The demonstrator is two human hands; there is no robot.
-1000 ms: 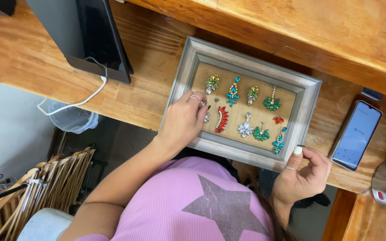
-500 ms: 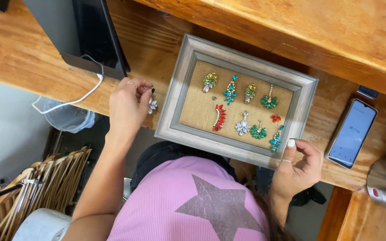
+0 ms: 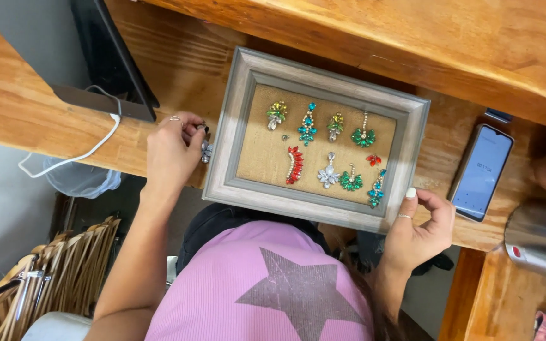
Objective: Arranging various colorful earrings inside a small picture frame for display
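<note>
Left grip pinching silver brooch, right grip holding grey frame, wooden counter

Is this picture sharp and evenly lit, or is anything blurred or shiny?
Head view: soft, even light; the framed board and its jewelled pieces look sharp. The phone screen glows pale, its contents too small to make out. The metal object at the right edge shows a dull sheen. The wooden shelf looks slightly soft.

Single head-worn view, straight down, close over the wooden counter
</note>
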